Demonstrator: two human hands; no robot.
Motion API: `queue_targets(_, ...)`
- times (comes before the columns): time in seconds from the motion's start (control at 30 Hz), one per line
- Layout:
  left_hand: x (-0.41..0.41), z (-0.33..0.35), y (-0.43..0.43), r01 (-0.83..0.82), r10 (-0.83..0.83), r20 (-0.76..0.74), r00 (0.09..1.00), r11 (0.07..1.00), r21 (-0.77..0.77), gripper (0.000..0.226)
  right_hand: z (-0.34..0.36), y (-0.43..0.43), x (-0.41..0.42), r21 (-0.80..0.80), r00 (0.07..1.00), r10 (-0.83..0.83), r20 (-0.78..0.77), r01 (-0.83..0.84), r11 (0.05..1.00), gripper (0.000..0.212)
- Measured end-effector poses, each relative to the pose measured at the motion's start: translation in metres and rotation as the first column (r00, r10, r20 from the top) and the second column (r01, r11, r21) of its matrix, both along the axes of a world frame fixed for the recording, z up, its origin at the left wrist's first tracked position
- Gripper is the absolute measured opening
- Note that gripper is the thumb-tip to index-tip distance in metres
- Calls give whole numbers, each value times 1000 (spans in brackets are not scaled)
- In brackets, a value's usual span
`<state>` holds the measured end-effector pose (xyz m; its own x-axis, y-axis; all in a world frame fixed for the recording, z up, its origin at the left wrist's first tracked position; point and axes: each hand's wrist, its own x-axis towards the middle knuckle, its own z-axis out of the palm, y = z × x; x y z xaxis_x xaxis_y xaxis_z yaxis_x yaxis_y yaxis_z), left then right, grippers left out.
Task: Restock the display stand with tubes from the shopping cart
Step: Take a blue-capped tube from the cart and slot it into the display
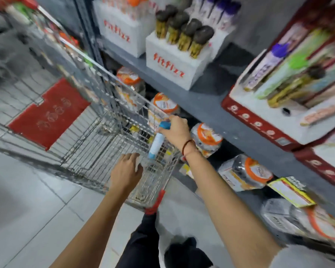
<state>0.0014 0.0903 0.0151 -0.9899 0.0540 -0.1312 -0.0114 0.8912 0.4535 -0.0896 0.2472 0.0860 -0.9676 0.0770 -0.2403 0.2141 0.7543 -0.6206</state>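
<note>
A white tube [157,142] with a blue cap is held at its top by the closed fingers of the right hand [177,130], above the cart [97,136]. The left hand [125,174] is laid half open on the cart rim, nothing gripped. The stand [174,62] is seen on the shelf [211,105].

The tube [157,141] is white with a blue cap and blue lower end. The shopping cart [97,136] is silver wire with a red handle and a red panel. The display stand [172,63] is white with red lettering; the shelf [211,101] is grey. The jars [207,139] have orange lids.
</note>
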Motion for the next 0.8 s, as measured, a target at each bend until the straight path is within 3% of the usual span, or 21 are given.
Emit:
queue_targets(0.17, -42, 38, 52, 146, -140, -177, 974, 989, 21, 40, 80, 52, 18, 39, 971, -34, -236, 44, 998, 34)
queue_targets(0.37, -72, 71, 132, 389, -352, -344, 871, 920, 45, 38, 159, 128, 54, 90, 908, -106, -406, 155, 984, 36)
queue_targets(0.53, -61, 88, 201, 592, -520, -442, 731, 805, 31, 40, 196, 186, 89, 137, 852, -195, -486, 294, 946, 36)
queue_targets(0.67, -51, 87, 242, 720, -655, -440, 614, 693, -26, 38, 207, 222, 113, 152, 841, -228, -491, 340, 928, 32)
queue_targets(0.8, -43, 79, 260, 758, -725, -394, 565, 645, -99, 42, 211, 245, 126, 152, 861, -250, -443, 347, 926, 35)
